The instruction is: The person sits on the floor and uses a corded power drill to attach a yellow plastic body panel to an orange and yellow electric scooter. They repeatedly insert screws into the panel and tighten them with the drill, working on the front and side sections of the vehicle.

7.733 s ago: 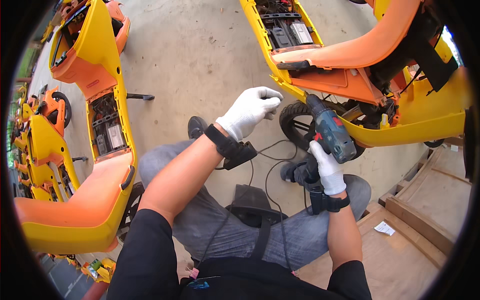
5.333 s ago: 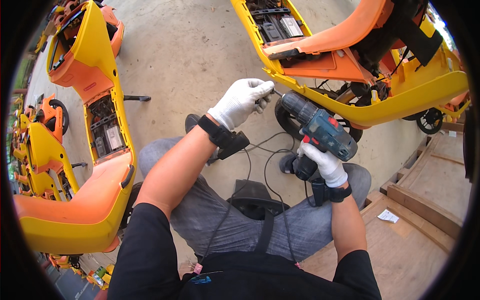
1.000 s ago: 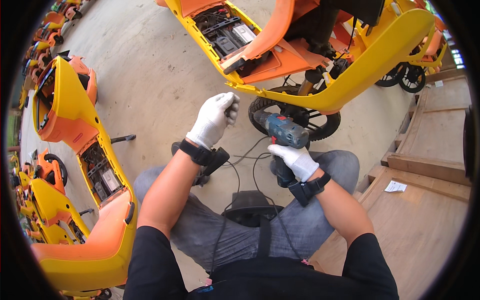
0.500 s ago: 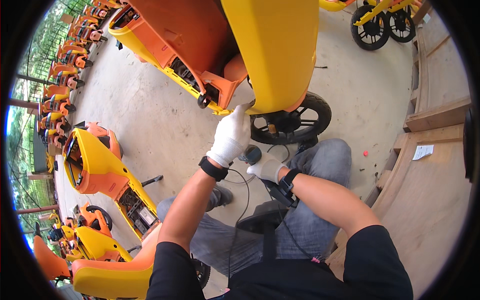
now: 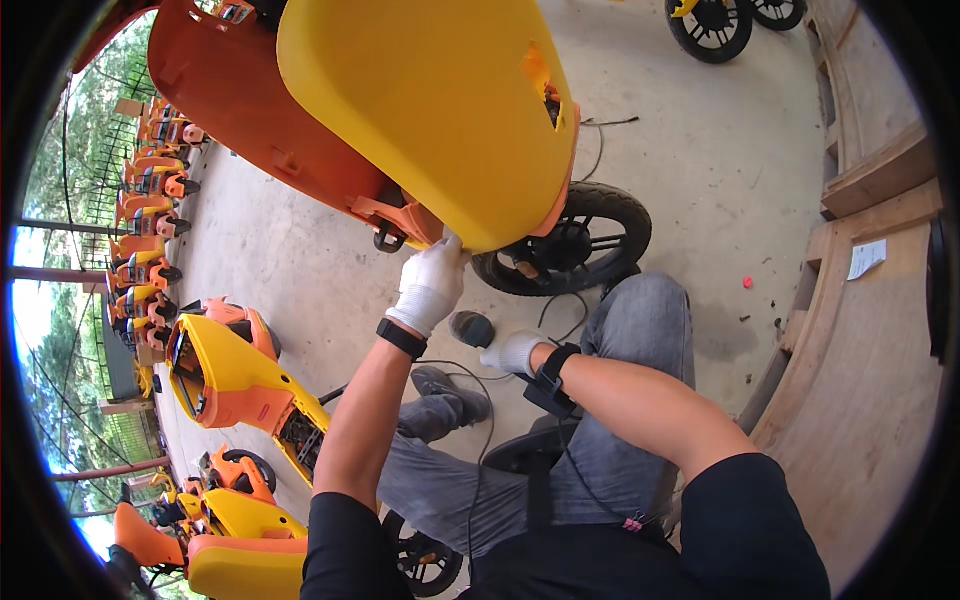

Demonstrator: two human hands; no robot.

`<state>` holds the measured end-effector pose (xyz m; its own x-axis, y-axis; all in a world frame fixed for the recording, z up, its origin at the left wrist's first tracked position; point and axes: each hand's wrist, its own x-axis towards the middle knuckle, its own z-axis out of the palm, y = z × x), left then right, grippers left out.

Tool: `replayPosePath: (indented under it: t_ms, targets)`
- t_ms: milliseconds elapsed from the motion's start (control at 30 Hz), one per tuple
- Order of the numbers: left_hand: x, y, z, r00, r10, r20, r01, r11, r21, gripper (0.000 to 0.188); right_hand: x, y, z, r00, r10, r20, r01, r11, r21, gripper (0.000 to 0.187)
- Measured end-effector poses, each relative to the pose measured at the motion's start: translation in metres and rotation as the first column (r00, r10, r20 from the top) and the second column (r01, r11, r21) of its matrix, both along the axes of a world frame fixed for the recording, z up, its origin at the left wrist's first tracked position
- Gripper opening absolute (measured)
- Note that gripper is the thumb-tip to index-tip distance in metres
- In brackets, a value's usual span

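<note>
A yellow scooter front panel point(image 5: 430, 110) tilts above my hands, joined to an orange inner body point(image 5: 270, 120). My left hand point(image 5: 430, 285), in a white glove, is closed at the panel's lower corner, its fingertips pinching the edge; part of the grip is hidden. Below and to the right, my gloved right hand point(image 5: 515, 352) is wrapped round a dark teal power drill point(image 5: 472, 328), whose round end points left, apart from the panel. A black front wheel point(image 5: 570, 245) stands just beyond the panel's lower edge.
Another yellow and orange scooter point(image 5: 235, 370) stands at the left, and a row of similar scooters point(image 5: 150, 220) lines the far left. A wooden crate point(image 5: 850, 350) runs along the right. Black cable point(image 5: 480, 440) trails by my legs. A red piece point(image 5: 747, 283) lies on the concrete.
The scooter's front has swung and leaned left, showing more of the yellow panel and an opening in it. My left hand moved left with its corner. The drill also shifted left.
</note>
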<state>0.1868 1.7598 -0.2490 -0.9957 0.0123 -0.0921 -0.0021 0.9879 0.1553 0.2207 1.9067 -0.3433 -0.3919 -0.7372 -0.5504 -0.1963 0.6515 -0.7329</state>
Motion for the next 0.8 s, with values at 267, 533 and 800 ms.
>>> replayPosePath:
  t_ms: [267, 533, 800]
  targets:
    - [-0.020, 0.070, 0.066, 0.994, -0.106, -0.041, 0.113, 0.954, 0.279, 0.016, 0.005, -0.002, -0.016, 0.998, -0.025, 0.060, 0.029, 0.997, -0.066, 0.035]
    - [-0.103, 0.144, 0.105, 0.999, -0.010, -0.052, 0.031, 0.910, 0.414, 0.030, 0.003, 0.004, -0.002, 0.999, 0.041, -0.008, -0.041, 0.997, -0.073, 0.037]
    - [-0.162, 0.123, 0.113, 0.976, 0.173, -0.131, -0.048, 0.763, 0.644, 0.035, -0.019, 0.007, -0.006, 0.995, -0.098, 0.001, 0.095, 0.970, -0.221, 0.036]
